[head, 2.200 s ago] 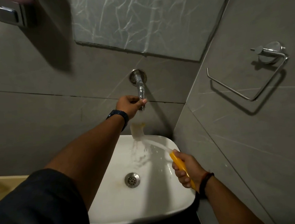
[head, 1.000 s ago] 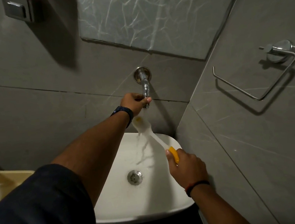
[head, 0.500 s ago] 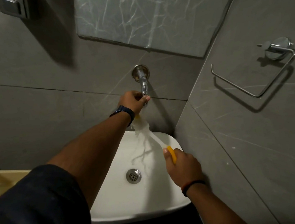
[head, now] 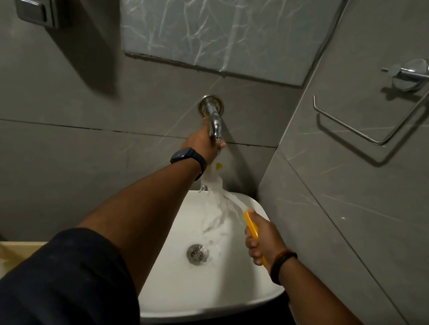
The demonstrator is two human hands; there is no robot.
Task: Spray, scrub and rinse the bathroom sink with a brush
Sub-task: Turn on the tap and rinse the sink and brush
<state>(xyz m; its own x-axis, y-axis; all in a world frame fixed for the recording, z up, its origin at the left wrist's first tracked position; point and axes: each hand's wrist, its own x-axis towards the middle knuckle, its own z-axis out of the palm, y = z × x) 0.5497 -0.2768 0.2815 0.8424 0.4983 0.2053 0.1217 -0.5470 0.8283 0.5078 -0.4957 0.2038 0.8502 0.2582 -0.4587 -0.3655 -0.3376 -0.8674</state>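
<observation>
Left hand (head: 201, 144): closed around tap (head: 215, 122), water running. Right hand (head: 261, 238): gripped yellow handle of brush (head: 250, 226), head raised under stream above white sink (head: 193, 292). Drain (head: 196, 253): wet.

Dim grey tiled walls (head: 52, 139) meet in a far corner; a mirror (head: 223, 28) hangs above, a chrome towel ring (head: 384, 113) at right.
</observation>
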